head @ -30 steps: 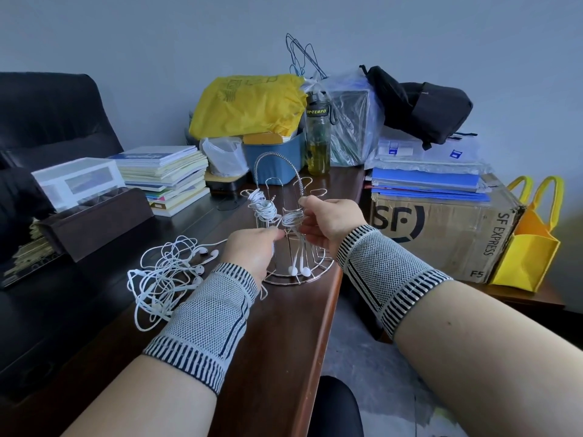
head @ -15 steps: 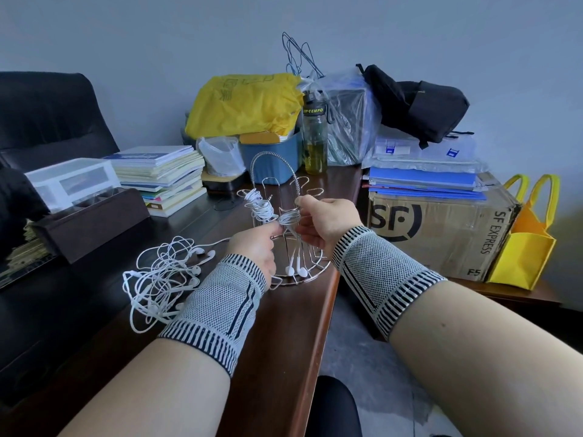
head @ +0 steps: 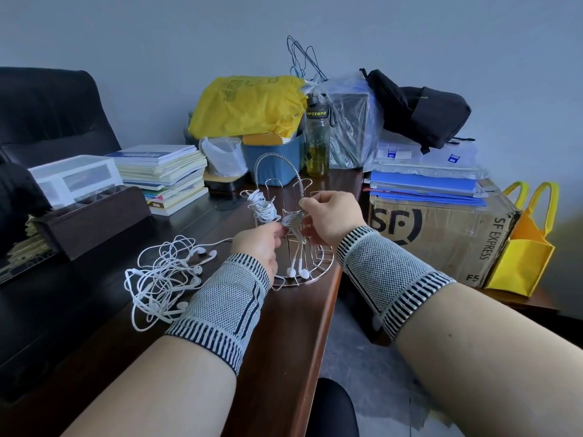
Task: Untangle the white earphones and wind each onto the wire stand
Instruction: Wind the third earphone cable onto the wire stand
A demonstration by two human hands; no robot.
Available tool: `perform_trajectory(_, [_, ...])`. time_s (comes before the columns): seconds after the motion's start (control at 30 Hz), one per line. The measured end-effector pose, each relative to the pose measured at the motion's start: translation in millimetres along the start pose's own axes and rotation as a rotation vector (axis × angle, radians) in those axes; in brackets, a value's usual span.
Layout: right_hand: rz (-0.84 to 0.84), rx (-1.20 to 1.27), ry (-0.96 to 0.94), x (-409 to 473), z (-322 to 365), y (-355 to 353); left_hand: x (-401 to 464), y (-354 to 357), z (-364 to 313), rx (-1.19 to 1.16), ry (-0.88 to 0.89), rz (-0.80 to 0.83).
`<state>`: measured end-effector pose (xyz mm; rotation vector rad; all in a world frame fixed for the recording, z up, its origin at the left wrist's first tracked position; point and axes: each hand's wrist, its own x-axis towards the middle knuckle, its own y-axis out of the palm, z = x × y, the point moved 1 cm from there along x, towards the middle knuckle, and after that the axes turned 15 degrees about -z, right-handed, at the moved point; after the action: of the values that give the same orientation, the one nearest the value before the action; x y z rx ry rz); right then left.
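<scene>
A silver wire stand (head: 310,272) sits at the desk's right edge. One white earphone (head: 262,208) is wound on its left prong. A second earphone cord (head: 291,220) is bunched round a middle prong, its two earbuds (head: 298,272) hanging down over the base. My left hand (head: 260,246) pinches that cord just below the bunch. My right hand (head: 332,217) pinches the cord's end above the bunch, beside the prong. A tangle of several white earphones (head: 167,272) lies on the desk left of my left wrist.
Stacked books (head: 167,175), a white drawer box (head: 74,178) on a dark organiser, a blue bin (head: 274,159) and a water bottle (head: 317,140) crowd the desk's far side. A cardboard box (head: 441,234) and yellow bag (head: 523,247) stand to the right, past the desk edge.
My right hand has lifted the cord's end a little higher beside the prong. My left hand has stayed at the cord under the bunch.
</scene>
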<state>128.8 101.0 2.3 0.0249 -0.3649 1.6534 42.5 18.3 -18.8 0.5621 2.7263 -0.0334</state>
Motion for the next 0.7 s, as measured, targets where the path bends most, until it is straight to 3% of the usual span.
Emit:
perform_trajectory(0.1, [-0.046, 0.010, 0.037, 0, -3, 4, 2, -2, 0, 0.089, 0.115, -0.028])
perform_trajectory(0.27, [-0.032, 0.043, 0.104, 2, -4, 8, -2, -6, -1, 0.582, 0.711, -0.123])
perform_trajectory(0.33, [-0.015, 0.062, 0.139, 4, -4, 9, -7, -6, -4, 0.746, 0.845, -0.125])
perform_trajectory(0.47, [0.013, 0.098, 0.192, 5, -6, 8, -14, -2, -16, 0.860, 0.860, -0.086])
perform_trajectory(0.7, [0.056, 0.223, 0.295, 7, -11, 11, -4, 1, -30, 0.721, 0.731, -0.027])
